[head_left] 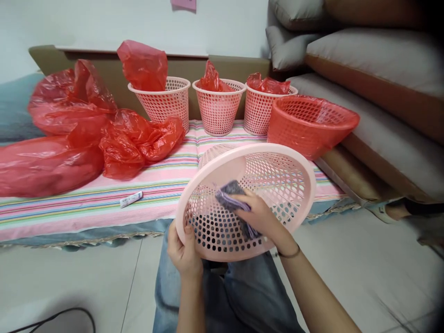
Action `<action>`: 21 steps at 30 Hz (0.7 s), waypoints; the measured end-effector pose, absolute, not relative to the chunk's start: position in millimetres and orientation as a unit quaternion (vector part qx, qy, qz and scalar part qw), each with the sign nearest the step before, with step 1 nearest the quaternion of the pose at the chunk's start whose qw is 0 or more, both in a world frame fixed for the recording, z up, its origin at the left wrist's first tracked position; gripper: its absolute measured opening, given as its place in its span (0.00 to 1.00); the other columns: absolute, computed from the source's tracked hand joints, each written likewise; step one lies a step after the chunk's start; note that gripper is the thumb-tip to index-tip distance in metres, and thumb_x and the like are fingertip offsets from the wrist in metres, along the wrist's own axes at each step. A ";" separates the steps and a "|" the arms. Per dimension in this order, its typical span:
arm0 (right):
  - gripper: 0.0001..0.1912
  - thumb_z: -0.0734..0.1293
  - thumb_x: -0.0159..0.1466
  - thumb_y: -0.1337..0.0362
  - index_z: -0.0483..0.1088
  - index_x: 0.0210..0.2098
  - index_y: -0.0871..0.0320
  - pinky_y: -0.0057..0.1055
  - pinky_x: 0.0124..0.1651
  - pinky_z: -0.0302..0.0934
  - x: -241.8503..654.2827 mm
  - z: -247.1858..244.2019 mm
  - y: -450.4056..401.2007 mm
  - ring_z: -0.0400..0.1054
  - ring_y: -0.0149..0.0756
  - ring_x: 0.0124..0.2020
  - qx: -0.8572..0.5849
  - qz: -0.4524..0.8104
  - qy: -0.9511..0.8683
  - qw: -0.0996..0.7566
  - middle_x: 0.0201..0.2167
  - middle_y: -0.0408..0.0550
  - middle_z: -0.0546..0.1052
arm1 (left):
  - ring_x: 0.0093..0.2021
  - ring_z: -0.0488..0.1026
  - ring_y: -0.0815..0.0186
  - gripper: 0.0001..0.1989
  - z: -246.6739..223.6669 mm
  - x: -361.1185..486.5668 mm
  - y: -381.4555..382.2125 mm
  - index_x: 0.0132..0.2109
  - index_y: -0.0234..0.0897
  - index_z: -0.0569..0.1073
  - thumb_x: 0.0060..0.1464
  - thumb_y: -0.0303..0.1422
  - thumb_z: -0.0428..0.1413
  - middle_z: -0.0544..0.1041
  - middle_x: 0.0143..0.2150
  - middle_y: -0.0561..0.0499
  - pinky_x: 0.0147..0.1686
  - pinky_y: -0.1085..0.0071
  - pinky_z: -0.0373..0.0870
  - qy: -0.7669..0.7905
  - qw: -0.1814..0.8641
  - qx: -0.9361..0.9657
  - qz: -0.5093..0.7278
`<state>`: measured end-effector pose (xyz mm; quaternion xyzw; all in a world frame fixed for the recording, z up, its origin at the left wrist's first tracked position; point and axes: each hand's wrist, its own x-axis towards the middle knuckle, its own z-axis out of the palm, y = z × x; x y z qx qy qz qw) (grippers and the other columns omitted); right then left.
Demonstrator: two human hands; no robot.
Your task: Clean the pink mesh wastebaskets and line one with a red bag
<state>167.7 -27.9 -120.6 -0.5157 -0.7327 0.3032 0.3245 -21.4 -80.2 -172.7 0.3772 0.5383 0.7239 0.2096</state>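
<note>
A pink perforated plastic wastebasket [222, 243] lies tilted over my lap, its wide mouth facing me. My left hand [185, 252] grips its rim at the lower left, thumb on the inside. Inside the basket, my right hand [258, 215] is closed on a folded grey-purple cloth [231, 194]. Part of that cloth hangs down below the fingers, close to the perforated wall. Whether the cloth presses on the wall I cannot tell.
Several pink baskets with red plastic bags [217, 108] stand along the back of a striped bench [166, 182]. A red-lined basket [312, 122] leans by stacked cushions [378, 69] at right. Loose red bags [138, 143] and a white remote [131, 199] lie left.
</note>
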 end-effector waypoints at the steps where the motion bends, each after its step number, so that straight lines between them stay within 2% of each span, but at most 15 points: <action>1: 0.25 0.65 0.60 0.75 0.76 0.54 0.54 0.37 0.55 0.63 164.8 -122.1 -11.0 0.69 0.42 0.50 -0.541 0.259 -0.740 0.304 0.50 0.50 0.76 | 0.51 0.77 0.55 0.18 -169.8 -23.7 -81.6 0.49 0.37 0.77 0.59 0.44 0.58 0.80 0.48 0.44 0.55 0.57 0.71 0.527 0.212 0.386 0.727; 3: 0.24 0.64 0.62 0.73 0.74 0.56 0.55 0.34 0.57 0.61 156.4 -129.0 20.0 0.68 0.41 0.52 -0.587 0.185 -0.753 0.232 0.51 0.52 0.75 | 0.49 0.77 0.56 0.16 -164.1 -27.6 -84.2 0.49 0.38 0.78 0.58 0.42 0.59 0.81 0.46 0.46 0.54 0.59 0.71 0.517 0.211 0.404 0.725; 6: 0.22 0.64 0.65 0.69 0.74 0.57 0.51 0.35 0.56 0.61 139.9 -147.5 50.6 0.68 0.44 0.53 -0.616 0.141 -0.763 0.139 0.51 0.51 0.75 | 0.47 0.78 0.58 0.16 -159.2 -31.1 -87.0 0.49 0.39 0.78 0.57 0.42 0.60 0.81 0.46 0.47 0.53 0.62 0.71 0.527 0.195 0.426 0.709; 10: 0.20 0.65 0.64 0.67 0.76 0.54 0.50 0.42 0.56 0.59 123.9 -174.6 61.4 0.66 0.49 0.55 -0.627 0.137 -0.762 0.086 0.55 0.54 0.72 | 0.49 0.77 0.57 0.18 -160.0 -30.0 -87.1 0.51 0.39 0.77 0.59 0.43 0.59 0.81 0.49 0.45 0.52 0.62 0.72 0.548 0.177 0.446 0.685; 13: 0.20 0.65 0.64 0.65 0.75 0.55 0.50 0.41 0.55 0.59 122.1 -182.2 59.5 0.66 0.49 0.55 -0.633 0.136 -0.760 0.064 0.57 0.55 0.71 | 0.49 0.78 0.57 0.17 -160.7 -26.6 -86.1 0.51 0.39 0.78 0.59 0.42 0.58 0.81 0.49 0.45 0.51 0.62 0.72 0.560 0.149 0.448 0.681; 17: 0.19 0.64 0.64 0.64 0.76 0.53 0.50 0.36 0.50 0.61 127.0 -173.0 42.8 0.69 0.45 0.49 -0.621 0.156 -0.766 0.054 0.50 0.53 0.75 | 0.50 0.77 0.57 0.17 -158.8 -23.4 -85.8 0.52 0.39 0.77 0.59 0.42 0.58 0.80 0.50 0.45 0.52 0.62 0.71 0.572 0.150 0.429 0.683; 21: 0.21 0.66 0.60 0.68 0.77 0.51 0.48 0.33 0.48 0.60 136.1 -158.2 -6.0 0.69 0.41 0.46 -0.589 0.183 -0.784 0.071 0.45 0.50 0.76 | 0.42 0.78 0.60 0.16 -156.8 -24.1 -86.3 0.48 0.39 0.78 0.59 0.44 0.58 0.81 0.42 0.48 0.44 0.66 0.73 0.596 0.132 0.408 0.679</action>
